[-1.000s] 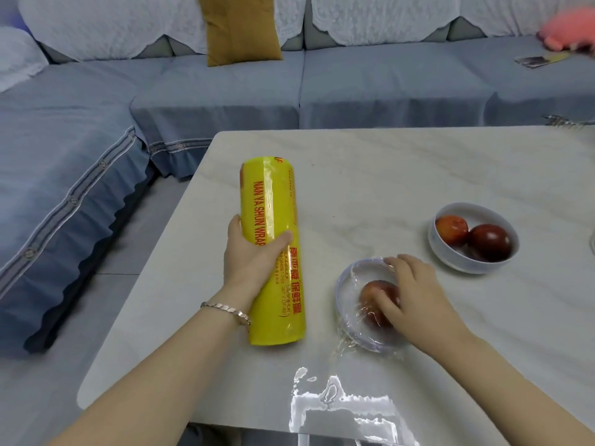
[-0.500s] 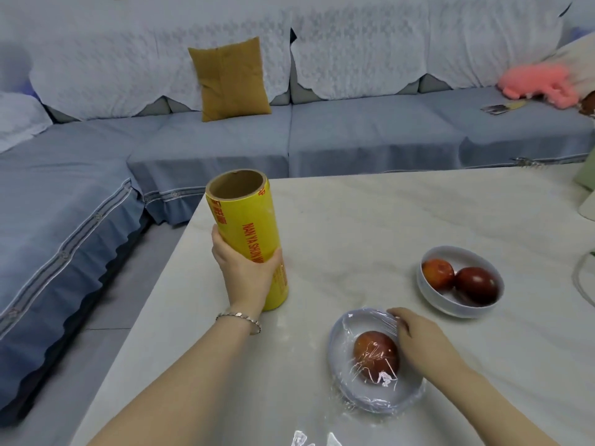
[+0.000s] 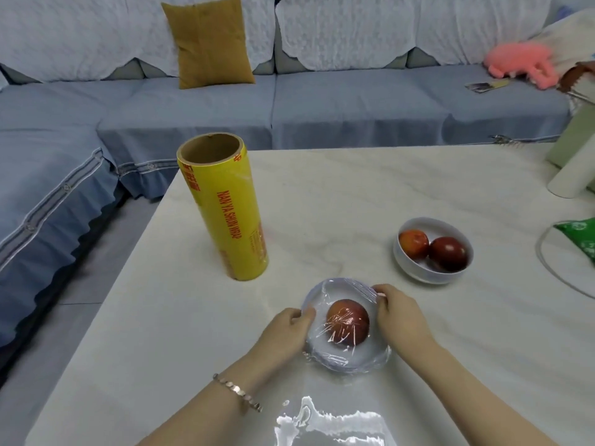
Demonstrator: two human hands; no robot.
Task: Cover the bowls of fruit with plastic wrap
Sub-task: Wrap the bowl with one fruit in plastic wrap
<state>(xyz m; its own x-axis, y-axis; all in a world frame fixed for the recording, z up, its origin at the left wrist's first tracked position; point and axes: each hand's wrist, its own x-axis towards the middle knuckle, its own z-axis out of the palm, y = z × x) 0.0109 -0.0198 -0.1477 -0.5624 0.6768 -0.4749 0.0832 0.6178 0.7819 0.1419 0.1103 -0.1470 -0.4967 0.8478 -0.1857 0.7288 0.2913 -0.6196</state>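
Fingertips hide under film. Left hand [image 3: 287, 329] at 9 o'clock and right hand [image 3: 401, 312] at 3 o'clock curl against the wrapped bowl [image 3: 346, 355], pressing plastic wrap [image 3: 349, 292].

Pale marble surface [image 3: 370, 188] carries upright yellow wrap roll [image 3: 225, 210] at left, wrapped bowl [image 3: 347, 358] near front, open fruit bowl [image 3: 418, 268] to its right, white cylinder [image 3: 570, 178] at far right edge.

**Red print on the yellow roll**

The upright plastic wrap roll [image 3: 225, 210], near the counter's left edge, carries red lettering down its side reading "NAN YA SHUN WRAP". Other red characters near its top rim and lower side are too small to read.
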